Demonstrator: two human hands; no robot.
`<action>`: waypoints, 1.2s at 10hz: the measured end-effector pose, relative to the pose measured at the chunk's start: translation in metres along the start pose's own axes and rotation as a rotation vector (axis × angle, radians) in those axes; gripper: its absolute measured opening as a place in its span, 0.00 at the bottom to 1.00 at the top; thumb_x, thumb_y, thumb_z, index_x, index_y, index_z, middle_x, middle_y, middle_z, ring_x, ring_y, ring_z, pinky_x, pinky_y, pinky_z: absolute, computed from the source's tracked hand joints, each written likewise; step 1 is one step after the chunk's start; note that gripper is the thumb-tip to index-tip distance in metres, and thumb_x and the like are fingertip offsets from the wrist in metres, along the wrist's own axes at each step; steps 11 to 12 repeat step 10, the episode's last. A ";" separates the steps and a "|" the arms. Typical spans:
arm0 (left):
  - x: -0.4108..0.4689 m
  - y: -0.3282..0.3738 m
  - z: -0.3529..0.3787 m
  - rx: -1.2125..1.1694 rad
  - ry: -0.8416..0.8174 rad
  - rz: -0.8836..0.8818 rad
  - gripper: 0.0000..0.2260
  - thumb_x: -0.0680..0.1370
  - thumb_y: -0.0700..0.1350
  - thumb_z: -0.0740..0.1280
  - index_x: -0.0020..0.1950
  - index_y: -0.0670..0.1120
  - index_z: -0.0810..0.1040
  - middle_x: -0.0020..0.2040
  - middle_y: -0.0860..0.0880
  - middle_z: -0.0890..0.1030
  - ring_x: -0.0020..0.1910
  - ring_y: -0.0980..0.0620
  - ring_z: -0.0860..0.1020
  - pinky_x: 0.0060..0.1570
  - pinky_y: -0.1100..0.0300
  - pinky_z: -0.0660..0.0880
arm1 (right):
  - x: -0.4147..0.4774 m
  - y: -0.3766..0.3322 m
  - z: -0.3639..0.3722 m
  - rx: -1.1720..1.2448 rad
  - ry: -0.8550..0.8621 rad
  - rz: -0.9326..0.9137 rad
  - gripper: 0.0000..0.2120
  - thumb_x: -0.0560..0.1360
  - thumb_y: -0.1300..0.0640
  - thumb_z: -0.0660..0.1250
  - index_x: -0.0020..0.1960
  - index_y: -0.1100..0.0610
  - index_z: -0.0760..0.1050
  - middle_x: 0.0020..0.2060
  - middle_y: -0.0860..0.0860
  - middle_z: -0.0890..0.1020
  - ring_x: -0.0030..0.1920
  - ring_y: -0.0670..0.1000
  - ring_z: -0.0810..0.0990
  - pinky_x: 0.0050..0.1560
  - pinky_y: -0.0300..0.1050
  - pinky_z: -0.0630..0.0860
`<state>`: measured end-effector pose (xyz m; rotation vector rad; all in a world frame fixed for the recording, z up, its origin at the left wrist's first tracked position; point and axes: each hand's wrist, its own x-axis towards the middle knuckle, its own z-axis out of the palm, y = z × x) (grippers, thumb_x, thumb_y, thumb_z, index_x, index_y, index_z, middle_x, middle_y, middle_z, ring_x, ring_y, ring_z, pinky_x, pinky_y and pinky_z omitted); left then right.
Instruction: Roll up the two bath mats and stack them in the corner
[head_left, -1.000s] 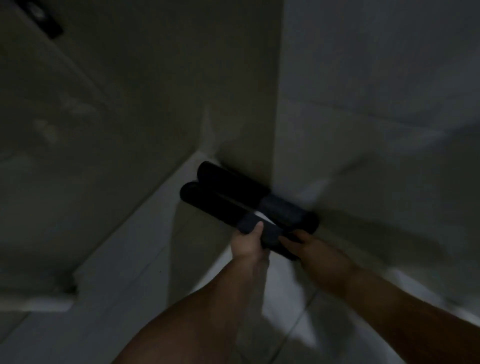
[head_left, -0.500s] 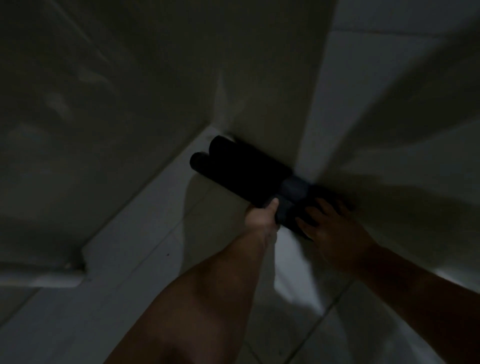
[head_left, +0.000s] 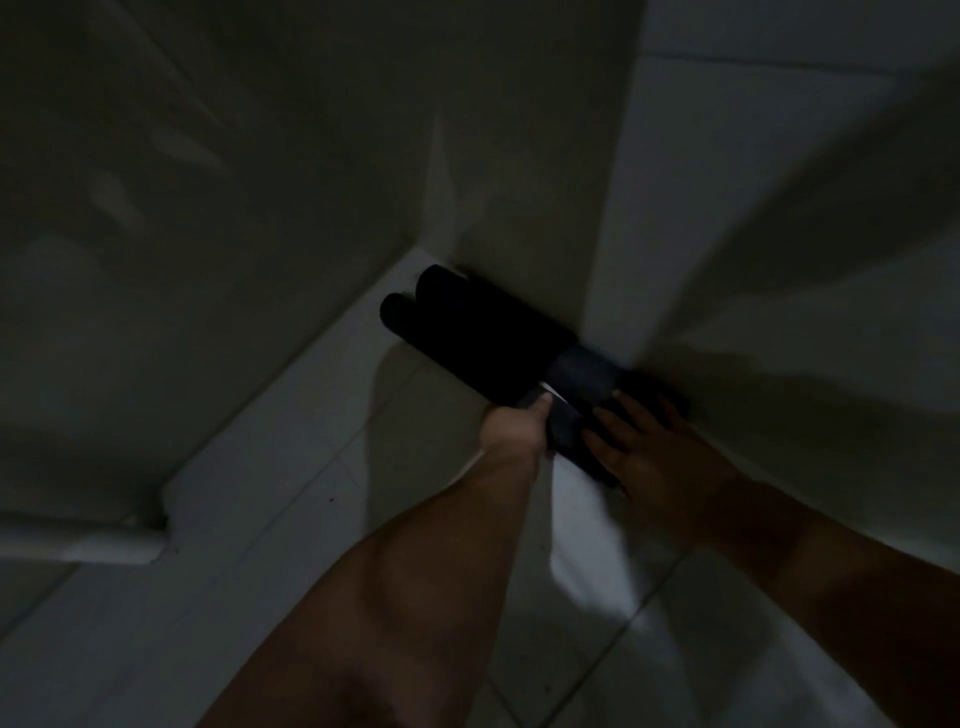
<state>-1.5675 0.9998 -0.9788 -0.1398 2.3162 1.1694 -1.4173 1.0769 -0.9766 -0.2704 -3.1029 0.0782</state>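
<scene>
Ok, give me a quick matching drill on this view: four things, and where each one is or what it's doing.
Things:
1. left hand
2. right hand
3. upper rolled mat
4. lower rolled mat

States:
A. lies against the base of the wall
B. far end sticks out on the side away from the wall
C. fingers spread flat over the near ends of the rolls
D. thumb pressed on a roll from the floor side

Pairs: 1-D, 2-C, 3-A, 4-B
</scene>
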 end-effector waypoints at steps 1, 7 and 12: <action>-0.011 0.001 0.000 0.031 0.094 -0.002 0.25 0.73 0.54 0.71 0.60 0.36 0.76 0.58 0.39 0.80 0.57 0.40 0.79 0.53 0.55 0.75 | -0.004 0.003 -0.002 -0.040 0.045 -0.030 0.24 0.63 0.53 0.56 0.53 0.58 0.82 0.52 0.62 0.83 0.54 0.68 0.80 0.48 0.72 0.73; -0.055 -0.025 0.006 0.040 -0.030 0.050 0.23 0.69 0.51 0.73 0.58 0.39 0.76 0.54 0.40 0.82 0.51 0.41 0.81 0.51 0.46 0.79 | -0.043 0.006 -0.031 0.027 -0.030 0.046 0.30 0.50 0.56 0.81 0.52 0.58 0.83 0.54 0.66 0.81 0.52 0.69 0.80 0.40 0.63 0.79; -0.161 -0.001 -0.037 0.209 -0.225 0.213 0.23 0.79 0.38 0.61 0.73 0.38 0.61 0.65 0.42 0.72 0.63 0.44 0.72 0.55 0.69 0.66 | -0.082 -0.015 -0.121 0.097 -0.092 0.136 0.35 0.58 0.61 0.79 0.63 0.68 0.73 0.59 0.70 0.75 0.58 0.69 0.77 0.58 0.58 0.74</action>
